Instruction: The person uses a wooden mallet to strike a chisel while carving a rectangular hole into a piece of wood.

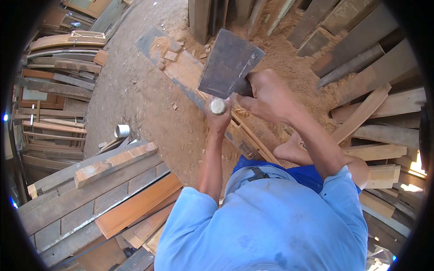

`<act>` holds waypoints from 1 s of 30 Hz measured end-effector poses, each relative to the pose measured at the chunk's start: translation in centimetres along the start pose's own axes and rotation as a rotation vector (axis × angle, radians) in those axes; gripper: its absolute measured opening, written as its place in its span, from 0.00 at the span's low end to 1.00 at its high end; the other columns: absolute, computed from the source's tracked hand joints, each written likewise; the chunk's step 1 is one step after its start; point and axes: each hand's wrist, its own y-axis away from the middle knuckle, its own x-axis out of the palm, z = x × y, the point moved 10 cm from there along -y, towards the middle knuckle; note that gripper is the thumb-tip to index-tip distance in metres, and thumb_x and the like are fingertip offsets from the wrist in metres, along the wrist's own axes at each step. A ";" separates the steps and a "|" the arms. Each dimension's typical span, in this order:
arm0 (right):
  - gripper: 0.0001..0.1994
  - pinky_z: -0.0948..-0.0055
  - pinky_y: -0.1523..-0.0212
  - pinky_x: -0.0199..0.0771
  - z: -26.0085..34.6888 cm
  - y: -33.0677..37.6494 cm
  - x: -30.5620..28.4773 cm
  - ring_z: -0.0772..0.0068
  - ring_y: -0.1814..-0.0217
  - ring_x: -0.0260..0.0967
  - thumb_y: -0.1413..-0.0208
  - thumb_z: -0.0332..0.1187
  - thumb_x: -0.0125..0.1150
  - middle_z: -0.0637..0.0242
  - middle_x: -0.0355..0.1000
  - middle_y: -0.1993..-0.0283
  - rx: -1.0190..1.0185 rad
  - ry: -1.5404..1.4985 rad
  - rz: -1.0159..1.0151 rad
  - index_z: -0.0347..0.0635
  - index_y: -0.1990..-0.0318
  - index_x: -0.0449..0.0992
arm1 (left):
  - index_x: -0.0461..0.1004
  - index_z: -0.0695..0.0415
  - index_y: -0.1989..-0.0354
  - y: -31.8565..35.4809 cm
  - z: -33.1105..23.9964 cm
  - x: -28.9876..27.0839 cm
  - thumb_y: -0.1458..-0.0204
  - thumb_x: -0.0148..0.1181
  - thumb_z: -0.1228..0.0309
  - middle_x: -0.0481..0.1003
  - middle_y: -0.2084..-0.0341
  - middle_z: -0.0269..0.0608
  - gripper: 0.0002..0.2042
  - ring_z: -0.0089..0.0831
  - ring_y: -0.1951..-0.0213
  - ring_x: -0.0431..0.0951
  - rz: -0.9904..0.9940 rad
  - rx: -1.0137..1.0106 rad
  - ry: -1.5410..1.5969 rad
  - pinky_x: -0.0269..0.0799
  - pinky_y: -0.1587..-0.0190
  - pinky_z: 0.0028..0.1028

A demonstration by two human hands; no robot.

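My right hand is closed round the handle of a mallet with a big, dark, block-shaped head. The head is raised just beyond my left hand. That hand is wrapped round an upright tool, probably a chisel; its pale round handle end faces up, and its lower part is hidden. Below my hands a long, narrow wooden piece with a lengthwise groove runs toward my lap. It lies along a wide plank set on the ground.
Wood chips and small offcuts lie on the plank's far end. Boards lean in rows at the far right. Stacked planks rise at the near left, with a white cup behind them. My bare foot rests beside the workpiece.
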 end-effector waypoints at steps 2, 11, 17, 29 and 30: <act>0.10 0.63 0.71 0.70 0.6 0.4 -1.4 0.63 0.76 0.71 0.50 0.30 0.64 0.51 0.72 0.77 -0.039 -0.068 -0.056 0.29 0.66 0.78 | 0.74 0.62 0.62 0.5 -0.4 0.2 0.49 0.65 0.80 0.77 0.70 0.34 0.08 0.21 0.64 0.77 0.047 0.046 -0.086 0.72 0.61 0.25; 0.12 0.57 0.70 0.71 1.9 0.9 -3.3 0.43 0.73 0.73 0.54 0.33 0.67 0.43 0.70 0.76 -0.144 -0.220 -0.175 0.29 0.70 0.77 | 0.74 0.63 0.56 -2.6 -0.8 -1.4 0.42 0.60 0.79 0.76 0.61 0.35 0.07 0.22 0.60 0.77 -0.072 -0.163 0.164 0.73 0.58 0.24; 0.11 0.58 0.72 0.70 2.9 0.9 -3.1 0.44 0.75 0.72 0.55 0.32 0.68 0.44 0.69 0.78 -0.259 -0.288 -0.225 0.29 0.72 0.76 | 0.70 0.61 0.55 -1.9 -4.9 -1.6 0.46 0.59 0.83 0.75 0.75 0.32 0.11 0.19 0.77 0.75 -0.111 -0.019 0.201 0.70 0.75 0.21; 0.12 0.54 0.63 0.78 0.6 -3.1 5.8 0.49 0.64 0.79 0.52 0.40 0.67 0.51 0.78 0.70 -0.144 0.434 0.080 0.39 0.71 0.80 | 0.74 0.57 0.62 0.5 1.4 -3.2 0.48 0.61 0.80 0.75 0.73 0.31 0.07 0.19 0.73 0.74 -0.139 -0.087 0.227 0.69 0.72 0.24; 0.12 0.54 0.63 0.79 -0.8 -3.6 6.8 0.48 0.64 0.80 0.52 0.40 0.66 0.51 0.78 0.70 -0.153 0.437 0.088 0.39 0.72 0.80 | 0.74 0.56 0.62 0.7 2.1 -3.0 0.50 0.62 0.80 0.74 0.74 0.29 0.08 0.19 0.72 0.73 -0.176 -0.097 0.208 0.68 0.71 0.24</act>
